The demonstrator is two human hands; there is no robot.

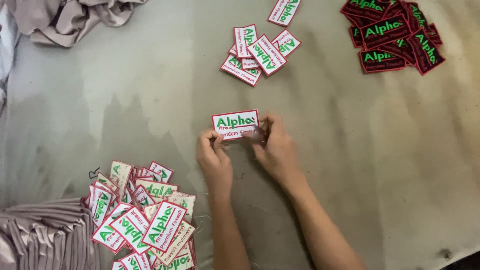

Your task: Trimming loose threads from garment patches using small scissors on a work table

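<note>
Heaped patches nearest; left hand, right hand pinch white patch

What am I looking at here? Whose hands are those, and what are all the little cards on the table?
There is no machine here, just a person working. The picture comes from a camera worn on the person's head, looking down, so you see their own two hands. The left hand and the right hand together hold one white patch, a small cloth label with a red edge and green letters. It sits over a grey-green table. Near the bottom left lies a big pile of white patches. Further up is a smaller pile, and in the top right corner a pile of dark patches. Pinkish cloth is bunched at the top left, and more cloth at the bottom left.
</note>
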